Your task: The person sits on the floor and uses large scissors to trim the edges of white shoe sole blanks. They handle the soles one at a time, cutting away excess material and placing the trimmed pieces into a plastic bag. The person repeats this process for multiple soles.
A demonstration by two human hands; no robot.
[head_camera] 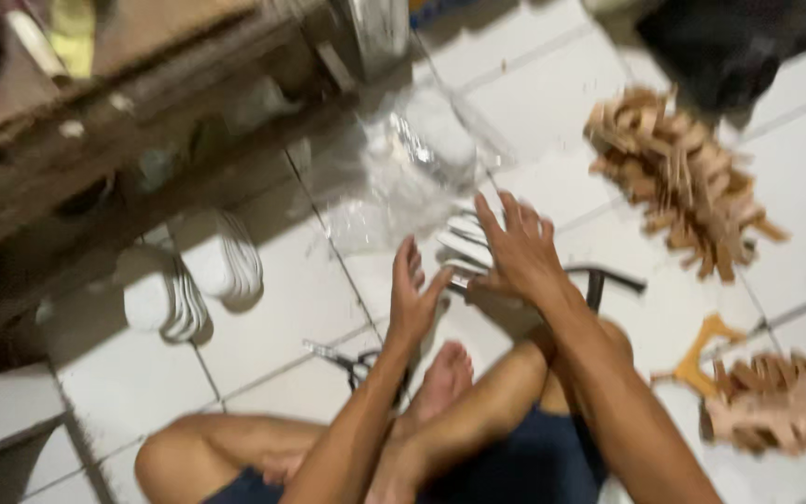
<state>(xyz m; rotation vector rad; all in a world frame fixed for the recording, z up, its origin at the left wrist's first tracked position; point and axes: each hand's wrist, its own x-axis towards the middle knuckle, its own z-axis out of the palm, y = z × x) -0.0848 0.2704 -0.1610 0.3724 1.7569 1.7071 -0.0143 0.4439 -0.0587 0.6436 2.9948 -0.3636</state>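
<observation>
— Head view first: we sit on the white tiled floor with our legs crossed, and beside us runs a dark wooden bench. How much of the work do we judge is done?

— Let us go from big to small. On the right lie two heaps of Y-shaped wooden pieces, the upper wooden heap and the lower wooden heap, with one yellow Y-shaped piece just beside the lower one. By the bench stand two stacks of white pieces. We think these piles are sorted material, so part of the work seems done.

— And the hands?

— Our left hand is released, fingers spread, holding nothing. Our right hand is also open, reaching over a small row of white flat pieces and near them, just before a crumpled clear plastic bag. The picture is blurred, so we cannot tell if the fingers touch them.

— What is left?

— The white flat pieces are not yet gripped. Black-handled scissors lie untouched near our foot, and a dark curved strip lies behind the right wrist.
</observation>
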